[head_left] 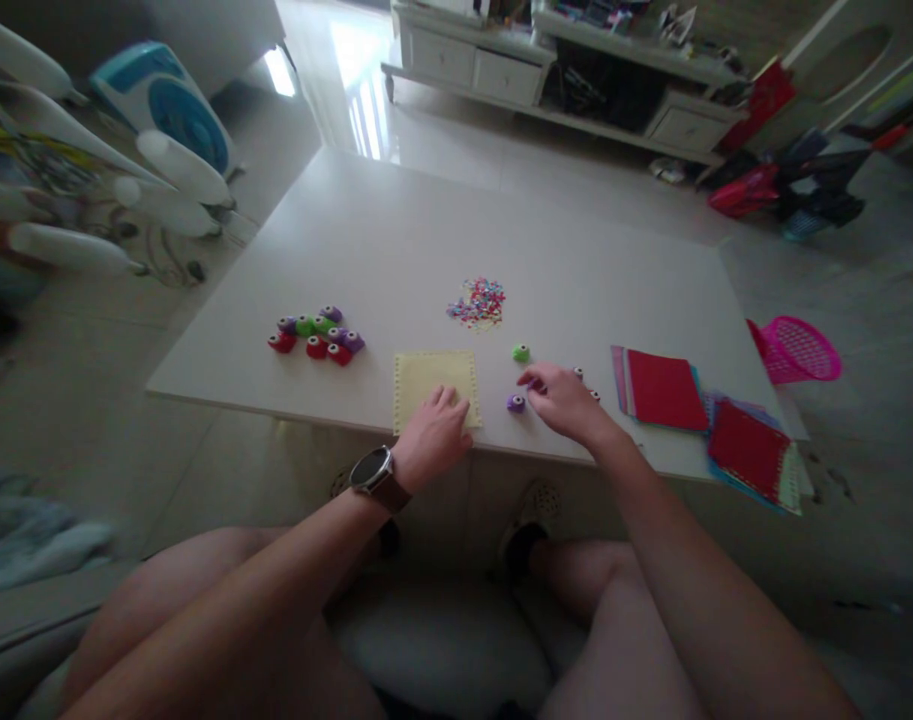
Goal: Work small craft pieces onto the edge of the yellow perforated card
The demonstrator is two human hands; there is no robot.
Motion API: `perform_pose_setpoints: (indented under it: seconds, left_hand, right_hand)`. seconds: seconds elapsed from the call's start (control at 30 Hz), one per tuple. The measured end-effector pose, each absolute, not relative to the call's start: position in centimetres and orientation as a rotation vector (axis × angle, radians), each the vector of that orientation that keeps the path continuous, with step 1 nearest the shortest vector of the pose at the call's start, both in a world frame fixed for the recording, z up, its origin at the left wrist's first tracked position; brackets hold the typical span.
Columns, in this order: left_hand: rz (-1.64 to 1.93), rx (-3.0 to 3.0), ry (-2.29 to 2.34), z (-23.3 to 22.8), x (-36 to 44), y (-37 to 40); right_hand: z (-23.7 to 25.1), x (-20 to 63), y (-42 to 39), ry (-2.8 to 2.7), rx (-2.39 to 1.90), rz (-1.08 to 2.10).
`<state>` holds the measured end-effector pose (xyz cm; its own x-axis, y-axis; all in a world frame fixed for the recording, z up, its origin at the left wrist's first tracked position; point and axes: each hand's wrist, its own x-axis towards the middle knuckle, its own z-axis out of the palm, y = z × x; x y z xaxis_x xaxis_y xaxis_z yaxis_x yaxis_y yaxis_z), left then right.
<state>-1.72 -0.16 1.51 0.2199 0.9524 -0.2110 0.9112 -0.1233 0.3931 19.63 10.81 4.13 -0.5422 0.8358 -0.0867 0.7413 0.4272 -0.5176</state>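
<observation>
A yellow sheet is laid flat near the front edge of the white bench, and its near right corner is pressed by the left hand, whose fingers are spread loosely on the paper with nothing gripped. A watch is worn on that wrist; nothing can be read on its face. Just right of the sheet a purple punch is seen, with the right hand beside it. The fingers of that hand are curled downward over small pieces on the bench; whether anything is pinched between them cannot be told. A green punch is set a little farther back, apart from both hands. Behind the sheet a heap of coloured confetti is spread. To the left, well apart, a cluster of punches in red, green and purple is gathered. To the right a red paper stack is laid, and a second stack overhangs the bench's right corner. A pink basket is seen beyond the bench on the floor. No writing or label can be read on any of these things
</observation>
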Motion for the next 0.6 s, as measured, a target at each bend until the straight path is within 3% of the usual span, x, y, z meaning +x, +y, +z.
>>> perform_pose_setpoints:
  seconds: [0.23,0.6]
  left_hand:
    - [0.140,2.122,1.676,0.8,-0.5,-0.5]
    - [0.159,2.085,1.647,0.9,-1.5,-0.3]
  right_hand:
    - [3.0,21.4,8.2,-2.675,-1.155,0.886]
    - [2.4,21.8,9.9,-2.684,-1.425,0.679]
